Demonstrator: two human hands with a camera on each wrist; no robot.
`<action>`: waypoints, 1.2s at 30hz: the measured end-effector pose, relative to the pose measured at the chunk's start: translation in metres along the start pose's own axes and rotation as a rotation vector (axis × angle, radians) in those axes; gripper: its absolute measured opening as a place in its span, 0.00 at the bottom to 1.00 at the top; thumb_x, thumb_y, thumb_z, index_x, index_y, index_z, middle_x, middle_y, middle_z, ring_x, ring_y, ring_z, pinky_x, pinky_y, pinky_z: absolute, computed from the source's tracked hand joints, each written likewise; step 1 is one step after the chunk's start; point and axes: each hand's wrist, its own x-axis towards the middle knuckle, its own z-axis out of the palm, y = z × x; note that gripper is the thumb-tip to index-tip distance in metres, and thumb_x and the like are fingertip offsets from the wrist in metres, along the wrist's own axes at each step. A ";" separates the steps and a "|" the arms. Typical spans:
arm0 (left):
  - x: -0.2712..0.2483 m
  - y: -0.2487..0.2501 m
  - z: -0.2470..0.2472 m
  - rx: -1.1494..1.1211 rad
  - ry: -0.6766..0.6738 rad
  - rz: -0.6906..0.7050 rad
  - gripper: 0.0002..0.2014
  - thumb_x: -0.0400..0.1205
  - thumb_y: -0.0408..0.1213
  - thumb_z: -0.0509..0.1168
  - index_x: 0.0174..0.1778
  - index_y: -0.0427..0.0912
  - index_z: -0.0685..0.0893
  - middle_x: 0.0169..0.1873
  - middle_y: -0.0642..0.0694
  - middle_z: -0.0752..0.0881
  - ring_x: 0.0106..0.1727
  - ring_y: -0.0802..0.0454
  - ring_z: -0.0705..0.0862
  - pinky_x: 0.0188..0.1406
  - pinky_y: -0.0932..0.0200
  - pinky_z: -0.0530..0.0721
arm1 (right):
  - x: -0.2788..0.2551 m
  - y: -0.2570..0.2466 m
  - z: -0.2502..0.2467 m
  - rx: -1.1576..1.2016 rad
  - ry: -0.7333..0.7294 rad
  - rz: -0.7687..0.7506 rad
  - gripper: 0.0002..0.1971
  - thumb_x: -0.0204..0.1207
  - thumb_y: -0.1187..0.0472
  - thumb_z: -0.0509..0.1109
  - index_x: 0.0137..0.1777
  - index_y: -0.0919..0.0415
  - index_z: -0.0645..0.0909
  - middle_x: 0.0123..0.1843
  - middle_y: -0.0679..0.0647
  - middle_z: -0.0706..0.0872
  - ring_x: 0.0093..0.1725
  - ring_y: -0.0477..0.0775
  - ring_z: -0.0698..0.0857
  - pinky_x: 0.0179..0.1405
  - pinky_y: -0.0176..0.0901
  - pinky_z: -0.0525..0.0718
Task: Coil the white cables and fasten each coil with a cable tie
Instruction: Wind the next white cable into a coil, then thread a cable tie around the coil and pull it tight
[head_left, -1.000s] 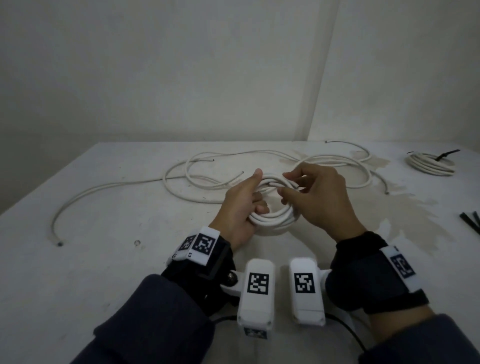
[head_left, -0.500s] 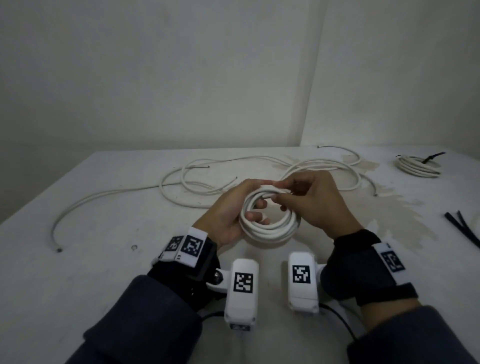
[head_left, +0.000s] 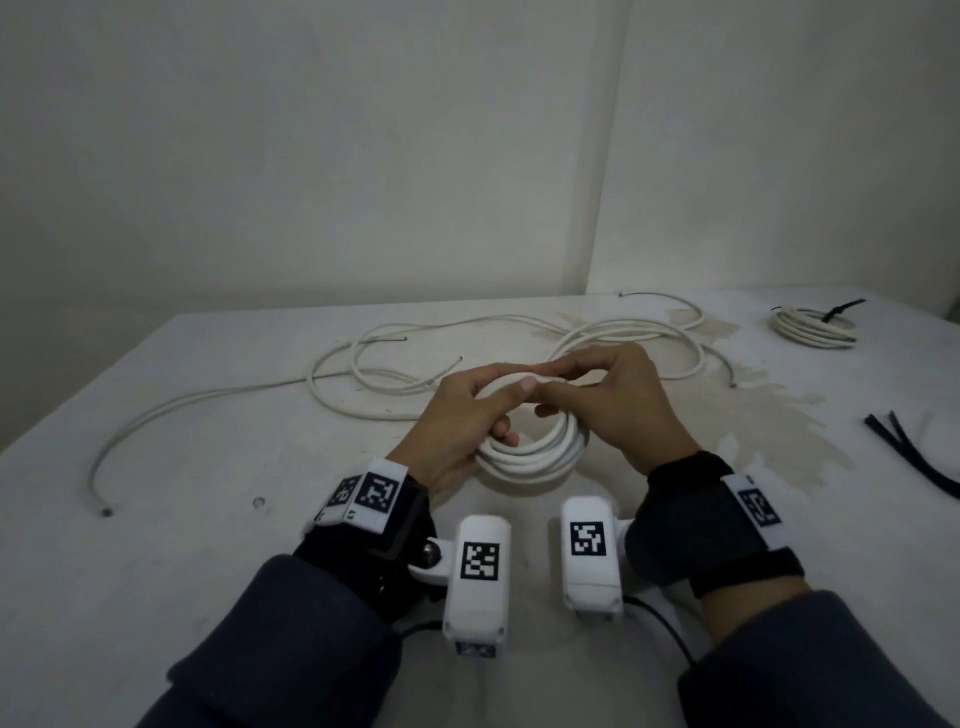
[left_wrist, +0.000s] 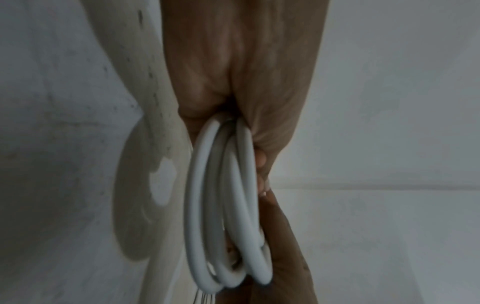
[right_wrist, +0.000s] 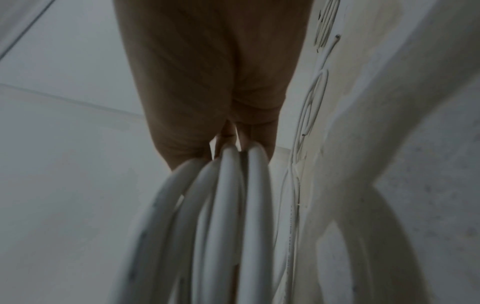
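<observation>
The coil (head_left: 535, 447) of white cable sits between both hands, held just above the table (head_left: 156, 519) in front of the person. The left hand (head_left: 457, 415) has its fingers curled through the ring and its thumb over the top; the right hand (head_left: 618, 405) pinches the top strands with curled fingers, fingertips meeting those of the left. In the left wrist view about four turns (left_wrist: 223, 205) lie side by side, and the right wrist view shows the same bundle (right_wrist: 228, 205) running into the fingers.

The cable looks light but springy: round, smooth-jacketed and stiff enough to want to open out, so the turns will likely slip apart if the grip eases. The safest hold seems to be a pinch across all the strands at one spot, leaving the opposite side free for a tie.

By count: one coil in hand; one finished coil (head_left: 813, 327) at the far right with a dark tie (head_left: 844, 309) on it; loose cables (head_left: 519, 353) spread at the back, seemingly two or three, though they overlap too much to be sure; and at least two dark ties (head_left: 904, 447) lying at the right edge
</observation>
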 end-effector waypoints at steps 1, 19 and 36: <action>0.001 0.000 -0.001 -0.013 -0.021 -0.004 0.11 0.83 0.31 0.65 0.59 0.35 0.86 0.40 0.37 0.82 0.21 0.59 0.71 0.23 0.66 0.77 | 0.000 0.001 -0.001 0.018 -0.003 0.019 0.05 0.65 0.65 0.83 0.38 0.55 0.91 0.36 0.61 0.91 0.35 0.58 0.92 0.47 0.58 0.90; -0.007 -0.017 0.021 0.234 0.013 0.012 0.10 0.85 0.25 0.59 0.42 0.34 0.84 0.30 0.39 0.76 0.21 0.58 0.72 0.19 0.70 0.73 | -0.008 0.015 -0.042 -0.105 -0.106 0.308 0.09 0.74 0.60 0.77 0.49 0.66 0.90 0.43 0.58 0.90 0.41 0.48 0.85 0.43 0.40 0.83; 0.016 -0.028 0.105 0.160 -0.041 -0.016 0.13 0.85 0.22 0.55 0.58 0.26 0.84 0.30 0.40 0.75 0.17 0.62 0.71 0.20 0.70 0.74 | -0.028 0.068 -0.276 -1.124 0.074 0.760 0.13 0.73 0.60 0.70 0.55 0.65 0.87 0.58 0.60 0.88 0.56 0.63 0.85 0.56 0.46 0.84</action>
